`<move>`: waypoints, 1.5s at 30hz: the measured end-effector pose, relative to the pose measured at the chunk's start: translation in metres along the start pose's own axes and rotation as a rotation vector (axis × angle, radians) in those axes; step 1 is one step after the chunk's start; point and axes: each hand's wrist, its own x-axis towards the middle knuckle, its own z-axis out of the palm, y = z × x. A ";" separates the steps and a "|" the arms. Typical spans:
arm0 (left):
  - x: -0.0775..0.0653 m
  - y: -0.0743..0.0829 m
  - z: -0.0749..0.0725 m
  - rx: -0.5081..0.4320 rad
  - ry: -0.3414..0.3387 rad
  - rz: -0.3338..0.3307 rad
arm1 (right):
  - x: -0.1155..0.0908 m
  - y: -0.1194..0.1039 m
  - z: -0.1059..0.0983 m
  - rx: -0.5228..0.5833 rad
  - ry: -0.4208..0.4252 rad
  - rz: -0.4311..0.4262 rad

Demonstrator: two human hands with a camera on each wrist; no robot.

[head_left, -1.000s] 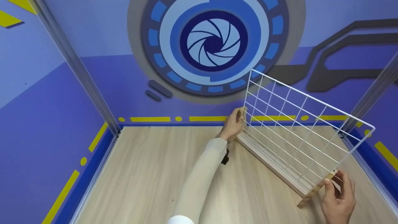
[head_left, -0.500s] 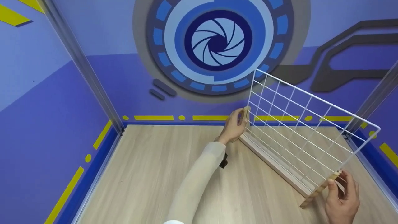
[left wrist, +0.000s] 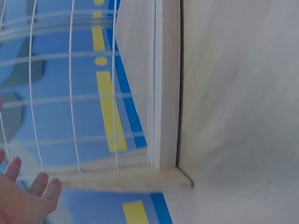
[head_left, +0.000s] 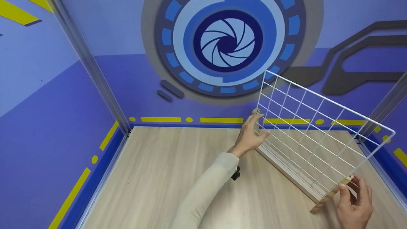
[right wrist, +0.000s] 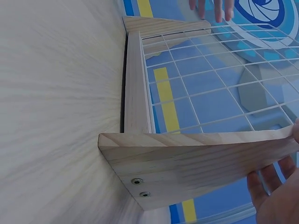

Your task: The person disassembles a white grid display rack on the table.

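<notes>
A rack made of a white wire grid [head_left: 324, 97] and a pale wooden base bar [head_left: 287, 172] stands diagonally on the right part of the table. My left hand [head_left: 249, 136], with fingers spread and relaxed, is beside the far wooden end piece [right wrist: 163, 27], thumb in front of the grid. Its fingers show apart from the wood in the right wrist view. With thumb and fingers, my right hand [head_left: 356, 203] grips the upper edge of the near wooden end piece [head_left: 330, 194]. Two screws [right wrist: 137, 181] show low on that piece's outer face.
The rack stands on a wood-grain table [head_left: 152, 171]. Blue-purple printed panels [head_left: 120, 89] enclose the back and sides, with metal posts [head_left: 92, 70] at the corners. A black object [head_left: 236, 174] sits at my left wrist.
My left hand has let go of the far end piece and its fingers have spread, with the thumb now before the grid. The right hand keeps its grip. The head view has shifted slightly left.
</notes>
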 end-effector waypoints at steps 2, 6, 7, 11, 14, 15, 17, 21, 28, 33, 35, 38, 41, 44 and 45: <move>-0.002 0.006 0.006 0.013 0.014 0.036 | 0.000 -0.009 0.001 -0.004 0.000 -0.008; -0.006 0.015 0.021 0.041 0.040 0.123 | -0.001 -0.019 0.002 -0.011 0.006 -0.020; -0.007 0.017 0.025 0.047 0.047 0.143 | -0.001 -0.019 0.002 -0.009 0.006 -0.021; -0.013 0.023 0.040 0.038 0.053 0.180 | 0.000 -0.009 0.004 0.010 0.005 -0.024; -0.017 0.030 0.049 0.025 0.054 0.173 | 0.002 -0.007 0.006 0.020 0.000 -0.032; -0.018 0.032 0.052 0.025 0.059 0.172 | 0.003 -0.007 0.007 0.021 -0.003 -0.034; -0.018 0.036 0.059 0.036 0.074 0.181 | 0.003 -0.013 0.008 0.014 -0.010 -0.037; -0.019 0.044 0.072 0.058 0.116 0.208 | 0.003 -0.014 0.008 0.006 -0.016 -0.032; -0.021 0.053 0.089 0.069 0.167 0.220 | 0.005 0.016 0.010 -0.003 -0.012 -0.027; -0.022 0.056 0.097 0.074 0.208 0.221 | 0.006 0.026 0.010 0.007 -0.019 -0.019; -0.022 0.057 0.100 0.088 0.222 0.214 | 0.005 0.025 0.011 0.007 -0.024 -0.019; -0.022 0.057 0.104 0.102 0.234 0.209 | 0.005 0.024 0.011 0.000 -0.029 -0.025; -0.021 0.057 0.108 0.098 0.250 0.215 | 0.005 0.024 0.011 -0.007 -0.031 -0.039; -0.020 0.057 0.113 0.097 0.265 0.220 | 0.005 0.024 0.009 -0.008 -0.028 -0.048; -0.020 0.057 0.115 0.100 0.268 0.219 | 0.005 0.024 0.008 -0.004 -0.028 -0.049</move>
